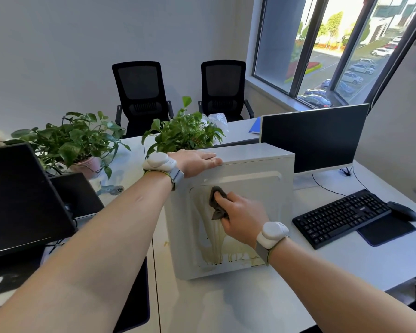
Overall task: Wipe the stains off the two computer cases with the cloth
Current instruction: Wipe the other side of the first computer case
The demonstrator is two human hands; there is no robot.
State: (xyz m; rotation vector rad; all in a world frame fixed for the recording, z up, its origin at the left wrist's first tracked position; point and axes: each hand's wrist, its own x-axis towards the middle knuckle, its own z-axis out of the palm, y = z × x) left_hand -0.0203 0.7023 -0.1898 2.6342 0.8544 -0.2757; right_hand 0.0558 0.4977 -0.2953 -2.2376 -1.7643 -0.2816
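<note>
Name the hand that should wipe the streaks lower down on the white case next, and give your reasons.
Right. The right hand already grips the cloth against the stained side panel of the white case, just above the yellowish streaks. The left hand lies flat on the case top, steadying it.

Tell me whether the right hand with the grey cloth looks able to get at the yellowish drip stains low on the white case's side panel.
Probably yes. The right hand presses the grey cloth on the white computer case just above the yellowish drip stains, with nothing between them.
</note>
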